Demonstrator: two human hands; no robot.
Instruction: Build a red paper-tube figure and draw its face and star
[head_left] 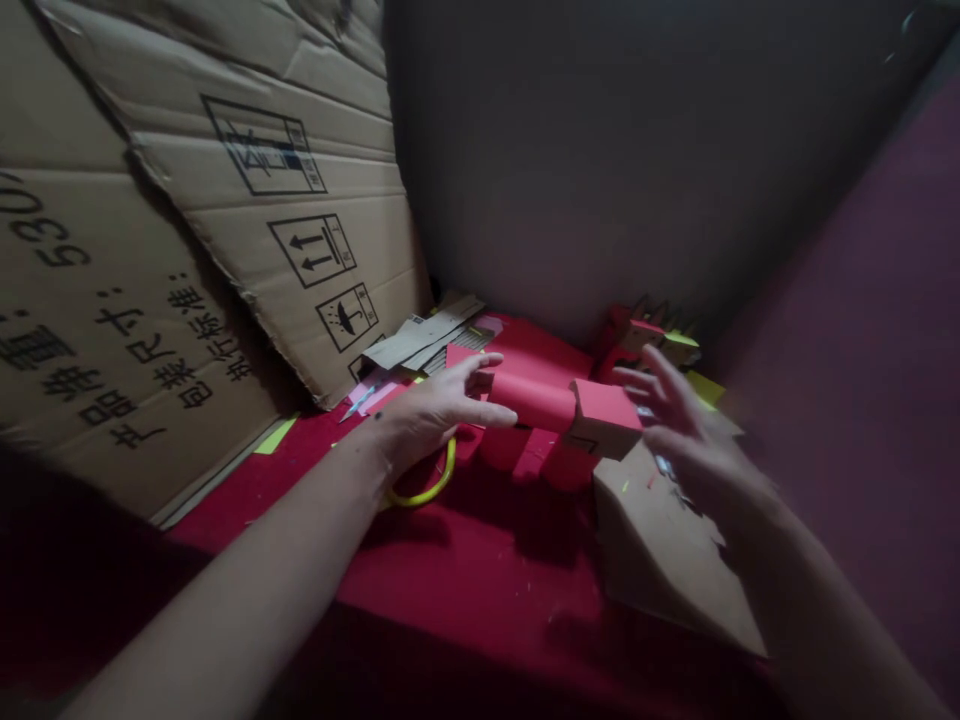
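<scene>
A red paper-covered model (532, 400) with a rounded body, a boxy cardboard end (606, 415) and round red discs below stands on the red tabletop (465, 570). Beside its left end is my left hand (450, 400), fingers apart and empty. To the right of the boxy end, my right hand (679, 420) is raised with spread fingers, slightly blurred, holding nothing. A yellow ring-shaped handle (427, 495) lies partly under my left wrist.
Large printed cardboard sheets (300, 180) lean at the left. Cardboard strips (424, 335) are stacked behind my left hand. A bent cardboard piece (667, 550) sits at the right, with a red-and-cardboard item (637, 335) behind. A grey wall (600, 150) closes the back.
</scene>
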